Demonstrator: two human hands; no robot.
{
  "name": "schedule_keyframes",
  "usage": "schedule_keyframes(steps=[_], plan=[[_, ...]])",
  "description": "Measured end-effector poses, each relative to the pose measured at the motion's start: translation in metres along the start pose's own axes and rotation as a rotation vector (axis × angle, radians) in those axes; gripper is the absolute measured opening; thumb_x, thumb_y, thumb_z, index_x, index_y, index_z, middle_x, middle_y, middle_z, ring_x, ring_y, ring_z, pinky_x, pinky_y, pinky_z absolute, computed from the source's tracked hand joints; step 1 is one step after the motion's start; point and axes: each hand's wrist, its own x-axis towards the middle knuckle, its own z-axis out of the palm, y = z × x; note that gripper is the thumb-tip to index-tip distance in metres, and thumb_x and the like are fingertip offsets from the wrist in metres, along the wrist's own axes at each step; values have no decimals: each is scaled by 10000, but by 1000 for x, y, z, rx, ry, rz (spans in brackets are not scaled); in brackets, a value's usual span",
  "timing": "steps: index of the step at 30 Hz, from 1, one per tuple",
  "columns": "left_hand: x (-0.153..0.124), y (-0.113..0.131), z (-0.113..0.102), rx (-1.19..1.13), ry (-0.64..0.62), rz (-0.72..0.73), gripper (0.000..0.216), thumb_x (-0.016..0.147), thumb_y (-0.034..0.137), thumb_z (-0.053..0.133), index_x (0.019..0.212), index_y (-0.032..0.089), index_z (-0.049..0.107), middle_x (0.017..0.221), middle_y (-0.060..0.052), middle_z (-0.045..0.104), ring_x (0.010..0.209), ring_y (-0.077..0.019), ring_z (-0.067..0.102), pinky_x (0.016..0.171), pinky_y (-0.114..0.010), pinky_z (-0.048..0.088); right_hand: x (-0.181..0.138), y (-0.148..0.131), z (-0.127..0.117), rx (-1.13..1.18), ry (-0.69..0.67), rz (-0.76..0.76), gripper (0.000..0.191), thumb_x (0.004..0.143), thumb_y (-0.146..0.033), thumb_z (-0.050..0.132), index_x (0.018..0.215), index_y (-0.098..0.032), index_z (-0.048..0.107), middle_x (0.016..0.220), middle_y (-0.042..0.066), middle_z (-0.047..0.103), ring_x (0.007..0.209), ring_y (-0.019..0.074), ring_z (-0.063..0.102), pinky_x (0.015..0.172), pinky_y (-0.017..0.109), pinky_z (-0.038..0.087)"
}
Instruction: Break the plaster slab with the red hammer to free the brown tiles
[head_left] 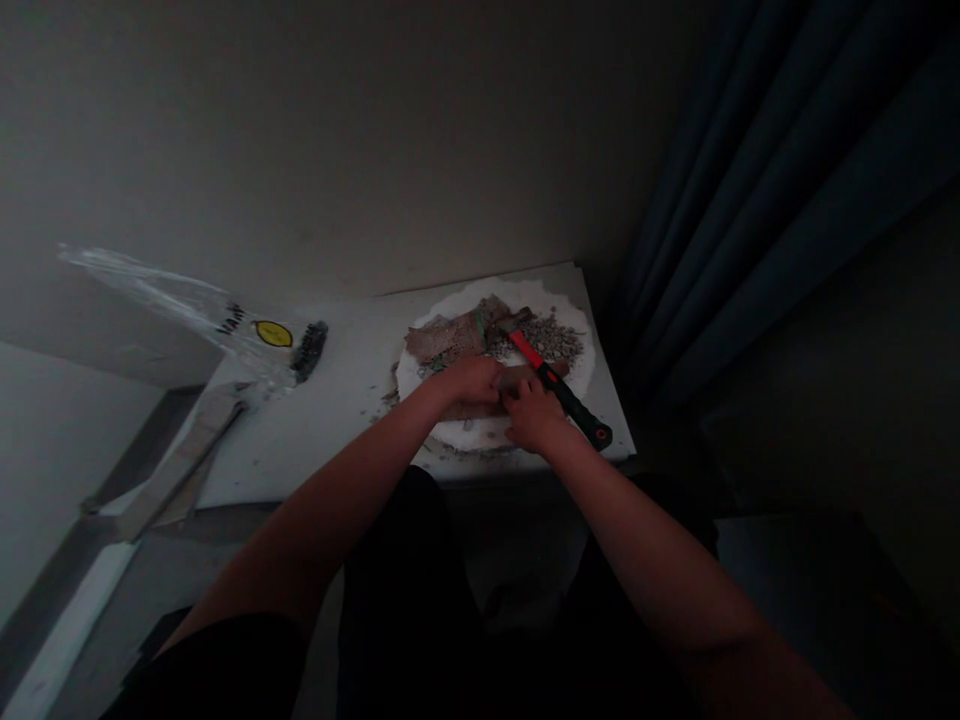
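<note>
My left hand (477, 382) and my right hand (534, 412) come close together over a round white mat (480, 436) with an uneven rim. Both have bent, closed fingers at a flat brownish piece (517, 376), partly hidden beneath them; its kind is too dark to make out. Beside my right hand lies a hammer-like tool (566, 393) with a red shaft, a dark grip and a greyish far end. Behind my left hand rests a pinkish-brown, rough-textured slab (448, 340). Small grey fragments (559, 340) are heaped at the mat's right.
The mat lies on a white table (337, 440) against a wall. A clear plastic bag (217, 310) with a yellow label and dark contents stands at the left. Long brownish strips (184, 455) lean over the left edge. A dark curtain (757, 200) hangs to the right.
</note>
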Motion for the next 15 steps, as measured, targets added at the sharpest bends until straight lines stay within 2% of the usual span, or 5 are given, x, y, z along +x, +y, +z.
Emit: schedule_keyframes(steps=[10, 15], plan=[[7, -1, 2, -31, -5, 14, 229, 725, 328, 643, 879, 180, 724, 833, -103, 721, 811, -254, 655, 674, -327, 399, 5, 1, 6, -5, 12, -7, 610, 932, -310, 557, 1526, -199, 480, 1542, 205, 421, 1416, 375, 372, 1084, 496, 404], [3, -9, 4, -114, 18, 30, 220, 747, 346, 636, 874, 175, 690, 874, -87, 706, 839, -235, 639, 710, -318, 418, 3, 4, 3, -8, 25, -19, 564, 946, -300, 552, 1500, -199, 516, 1535, 207, 437, 1408, 366, 398, 1075, 483, 420]])
